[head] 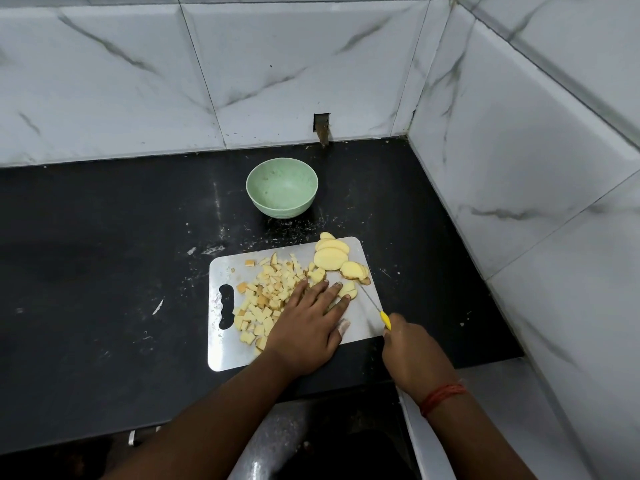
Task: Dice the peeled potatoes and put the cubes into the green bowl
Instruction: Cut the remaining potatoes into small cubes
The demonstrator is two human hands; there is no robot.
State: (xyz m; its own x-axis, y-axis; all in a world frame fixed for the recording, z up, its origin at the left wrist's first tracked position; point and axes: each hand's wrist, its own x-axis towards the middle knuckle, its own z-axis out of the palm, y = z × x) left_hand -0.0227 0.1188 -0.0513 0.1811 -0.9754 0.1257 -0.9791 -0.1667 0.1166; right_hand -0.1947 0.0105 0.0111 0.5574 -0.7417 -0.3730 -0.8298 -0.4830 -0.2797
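Now the left hand [304,323] lies flat, fingers [332,292] spread, on potato slices [332,258] at the cutting board's [225,355] right; the right hand [412,355] grips a yellow-handled knife [375,306]. Potato cubes [266,292] crowd the board's left, with the green bowl [282,187] far behind on the tabletop [104,254]

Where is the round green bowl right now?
In the head view, the round light-green bowl sits empty on the black countertop, beyond the steel cutting board and near the white marble-tiled wall.
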